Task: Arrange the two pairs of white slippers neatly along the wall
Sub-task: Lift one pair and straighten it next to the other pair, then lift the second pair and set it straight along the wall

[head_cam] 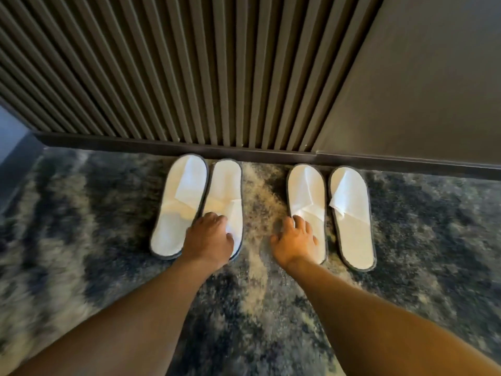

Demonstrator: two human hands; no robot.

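Note:
Two pairs of white slippers with grey edging lie on the carpet, toes against the dark baseboard (244, 151). The left pair is one slipper (180, 202) touching a second slipper (226, 185). My left hand (208, 240) rests on the heel half of that second slipper, fingers curled over it. The right pair is a slipper (306, 191) and another (352, 215), a small gap between them. My right hand (294, 241) lies with spread fingers on the heel half of the nearer one. Whether either hand grips its slipper is unclear.
A ribbed dark wall panel (189, 71) rises behind the slippers, with a smooth grey wall (423, 77) to its right. Mottled blue-grey carpet (257, 308) covers the floor on all sides. A lighter surface (10, 131) shows at the far left.

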